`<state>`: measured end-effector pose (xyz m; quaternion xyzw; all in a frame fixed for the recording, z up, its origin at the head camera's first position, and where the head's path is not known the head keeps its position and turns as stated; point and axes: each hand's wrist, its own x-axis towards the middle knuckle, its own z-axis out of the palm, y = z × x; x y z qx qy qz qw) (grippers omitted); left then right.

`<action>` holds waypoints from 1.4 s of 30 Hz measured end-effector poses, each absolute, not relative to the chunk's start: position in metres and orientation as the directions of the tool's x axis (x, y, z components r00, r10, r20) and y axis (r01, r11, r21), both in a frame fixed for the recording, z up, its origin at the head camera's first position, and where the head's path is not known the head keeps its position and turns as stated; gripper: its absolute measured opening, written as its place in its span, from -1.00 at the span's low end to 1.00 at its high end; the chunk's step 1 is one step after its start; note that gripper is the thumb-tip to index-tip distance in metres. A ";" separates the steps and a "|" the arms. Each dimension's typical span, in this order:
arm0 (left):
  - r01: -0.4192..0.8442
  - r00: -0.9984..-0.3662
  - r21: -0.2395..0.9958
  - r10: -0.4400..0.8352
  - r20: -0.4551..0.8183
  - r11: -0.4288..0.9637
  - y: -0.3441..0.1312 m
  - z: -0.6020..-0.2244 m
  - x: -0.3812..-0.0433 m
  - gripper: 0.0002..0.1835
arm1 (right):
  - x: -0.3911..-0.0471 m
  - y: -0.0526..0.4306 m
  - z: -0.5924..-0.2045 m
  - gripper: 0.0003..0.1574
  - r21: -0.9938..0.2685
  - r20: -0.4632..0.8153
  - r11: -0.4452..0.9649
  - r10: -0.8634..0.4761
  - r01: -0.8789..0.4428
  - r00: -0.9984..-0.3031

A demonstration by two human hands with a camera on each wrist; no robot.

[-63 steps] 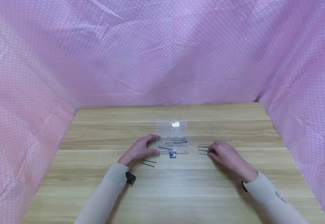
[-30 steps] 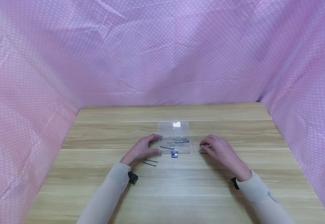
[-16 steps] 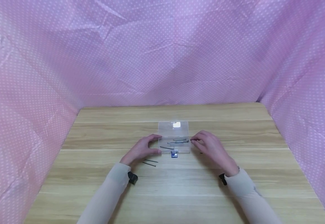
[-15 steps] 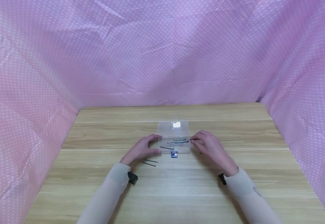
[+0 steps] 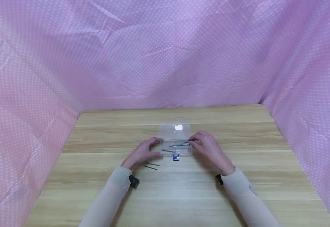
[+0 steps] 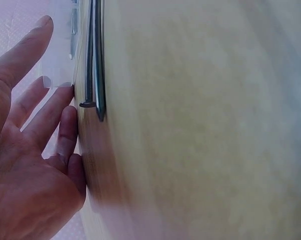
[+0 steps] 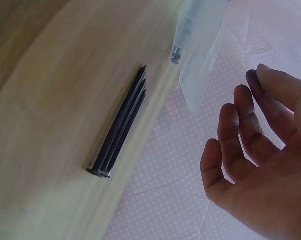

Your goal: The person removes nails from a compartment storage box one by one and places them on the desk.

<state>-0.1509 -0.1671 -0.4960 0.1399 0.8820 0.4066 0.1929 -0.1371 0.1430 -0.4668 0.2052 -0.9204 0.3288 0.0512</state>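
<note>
In the head view a clear plastic box [image 5: 185, 152] lies with its lid [image 5: 167, 130] folded back, several nails [image 5: 168, 150] inside. My left hand [image 5: 142, 152] spans the box's left side, thumb at the front corner and forefinger at the rear one, fingers fairly straight. At the right rim, my right hand [image 5: 209, 149] pinches a thin nail between thumb and forefinger, almost wholly hidden by the fingers. Below that hand, the right wrist view has three dark nails [image 7: 120, 125] side by side on the table. Two more nails [image 6: 89, 60] rest close to my left hand.
A small blue label or clasp [image 5: 176, 157] sits at the box's front edge. The wooden table [image 5: 176, 195] ends at a pink dotted cloth [image 5: 165, 63] behind and at both sides.
My right hand has moved left from the nails on the right to the box's right rim, fingertips pinched. My left hand has stayed at the box's left side.
</note>
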 end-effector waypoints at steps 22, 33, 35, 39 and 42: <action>0.090 -0.887 0.802 0.414 -0.206 0.591 -0.168 -0.498 -0.151 -0.25 | -0.147 0.140 -0.470 -0.89 -0.610 0.116 0.716 -0.342 -0.339 -0.932; 0.091 -0.888 0.799 0.411 -0.204 0.594 -0.168 -0.499 -0.150 -0.25 | -0.151 0.138 -0.474 -0.88 -0.588 0.091 0.728 -0.375 -0.354 -0.923; 0.088 -0.889 0.798 0.408 -0.207 0.596 -0.168 -0.499 -0.149 -0.25 | -0.152 0.137 -0.475 -0.88 -0.578 0.081 0.735 -0.379 -0.353 -0.922; 0.077 -0.891 0.793 0.398 -0.217 0.605 -0.167 -0.499 -0.148 -0.24 | -0.153 0.136 -0.476 -0.88 -0.556 0.065 0.750 -0.390 -0.358 -0.918; 0.081 -0.893 0.785 0.395 -0.216 0.614 -0.167 -0.499 -0.147 -0.23 | -0.155 0.135 -0.476 -0.89 -0.539 0.057 0.761 -0.396 -0.362 -0.916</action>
